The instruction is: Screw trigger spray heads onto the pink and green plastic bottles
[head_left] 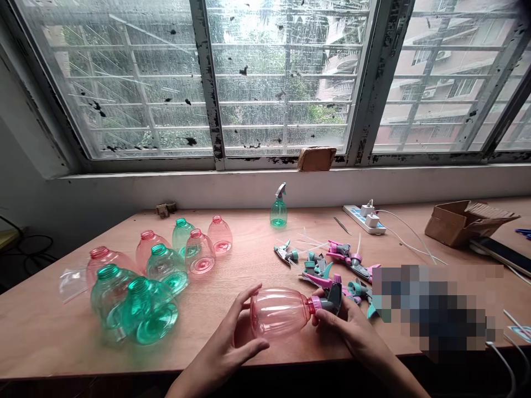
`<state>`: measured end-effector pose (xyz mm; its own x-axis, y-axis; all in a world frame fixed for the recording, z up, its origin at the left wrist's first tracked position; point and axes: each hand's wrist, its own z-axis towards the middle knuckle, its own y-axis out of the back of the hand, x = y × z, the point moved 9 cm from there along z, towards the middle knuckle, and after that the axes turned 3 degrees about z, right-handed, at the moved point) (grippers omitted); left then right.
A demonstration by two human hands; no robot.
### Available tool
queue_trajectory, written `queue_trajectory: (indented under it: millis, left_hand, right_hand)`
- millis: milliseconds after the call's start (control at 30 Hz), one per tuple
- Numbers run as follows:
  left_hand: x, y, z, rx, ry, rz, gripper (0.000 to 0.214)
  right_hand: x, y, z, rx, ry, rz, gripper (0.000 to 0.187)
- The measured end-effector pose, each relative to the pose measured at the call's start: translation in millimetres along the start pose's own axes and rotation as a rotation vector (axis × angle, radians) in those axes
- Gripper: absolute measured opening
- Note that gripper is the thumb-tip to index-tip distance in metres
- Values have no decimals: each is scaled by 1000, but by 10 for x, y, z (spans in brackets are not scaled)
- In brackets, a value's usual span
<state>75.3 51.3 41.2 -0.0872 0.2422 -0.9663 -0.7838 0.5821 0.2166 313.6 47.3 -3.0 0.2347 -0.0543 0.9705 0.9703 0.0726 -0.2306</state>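
A clear pink spray bottle [280,312] lies sideways between my hands above the table's front edge, its trigger head [332,298] pointing right. My left hand [236,331] cups the bottle's base end with thumb and fingers curved around it. Around the pink collar [315,304], my right hand [348,323] is closed, with the thumb in front. Just behind lie several loose trigger heads [319,265] in pink, teal and grey, some with thin tubes. To the left stand several open bottles, green [166,265] and pink [201,249], without heads.
A green spray bottle [279,213] with its head on stands near the wall. Farther right are a power strip [365,220] with white cables and an open cardboard box [456,224]. A blurred patch [440,309] hides part of the table at the right.
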Motion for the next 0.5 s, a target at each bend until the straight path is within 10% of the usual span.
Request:
queue_trajectory:
  millis: [500]
  left_hand:
    - [98,132,-3,-96,96,81,70]
  right_hand:
    - [102,-62,-34,-8,18,4,45]
